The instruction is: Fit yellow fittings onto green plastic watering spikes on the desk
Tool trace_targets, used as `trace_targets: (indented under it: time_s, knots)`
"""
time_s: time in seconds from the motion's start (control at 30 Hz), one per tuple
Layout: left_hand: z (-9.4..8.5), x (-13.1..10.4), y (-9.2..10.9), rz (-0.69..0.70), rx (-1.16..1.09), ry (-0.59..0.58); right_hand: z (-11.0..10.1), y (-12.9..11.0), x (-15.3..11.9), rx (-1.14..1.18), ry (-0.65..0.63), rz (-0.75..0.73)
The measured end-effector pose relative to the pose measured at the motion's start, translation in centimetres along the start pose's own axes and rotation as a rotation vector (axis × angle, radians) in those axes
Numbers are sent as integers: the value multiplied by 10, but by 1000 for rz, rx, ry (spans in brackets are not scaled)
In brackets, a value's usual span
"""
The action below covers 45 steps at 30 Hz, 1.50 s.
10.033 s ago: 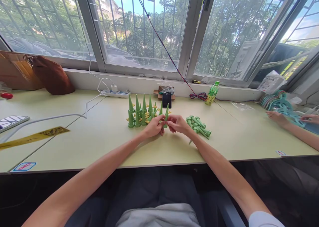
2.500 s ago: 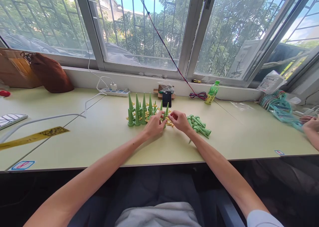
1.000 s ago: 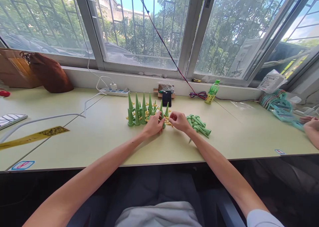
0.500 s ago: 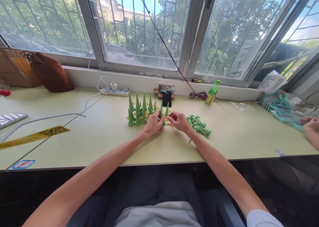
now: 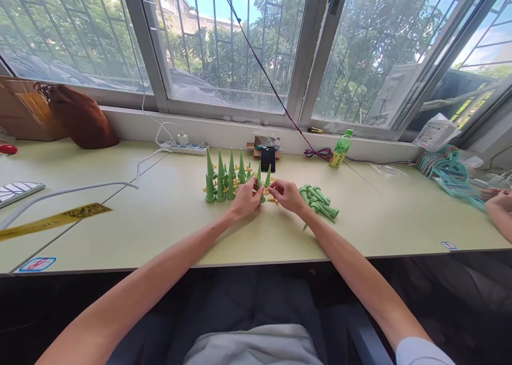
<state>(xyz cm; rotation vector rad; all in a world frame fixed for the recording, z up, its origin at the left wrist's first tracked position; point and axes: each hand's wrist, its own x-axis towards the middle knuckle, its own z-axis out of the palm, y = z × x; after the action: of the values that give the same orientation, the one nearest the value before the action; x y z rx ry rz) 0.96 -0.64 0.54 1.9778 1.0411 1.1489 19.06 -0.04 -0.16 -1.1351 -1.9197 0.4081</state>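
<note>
My left hand (image 5: 245, 198) is closed around an upright green plastic cone-shaped spike (image 5: 259, 174) with a wide base. The fingers of my right hand (image 5: 288, 195) are pinched at the right side of that spike, on a small yellow piece (image 5: 267, 191) that they partly cover. To the left of my left hand, several green spikes (image 5: 210, 186) stand point-up in rows, with yellow pieces on their sides. Another green spike (image 5: 268, 176) stands just behind my fingertips. Beside my right wrist lies a loose pile of green spikes (image 5: 320, 198), without visible yellow pieces.
Behind the spikes lie a black phone (image 5: 268, 159) and a power strip (image 5: 186, 148). A green-capped bottle (image 5: 341, 149) stands near the window wall. Teal hangers (image 5: 452, 170) are stacked at the right, near another person's hand (image 5: 500, 205). A white cable (image 5: 120, 183) crosses the left side.
</note>
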Motion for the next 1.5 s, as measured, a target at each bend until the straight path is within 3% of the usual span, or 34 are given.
trace_targets:
  time_s: [1.5]
  knots:
    - [-1,-1,2,-7,-8,12,0,2,-1,28,11,-1]
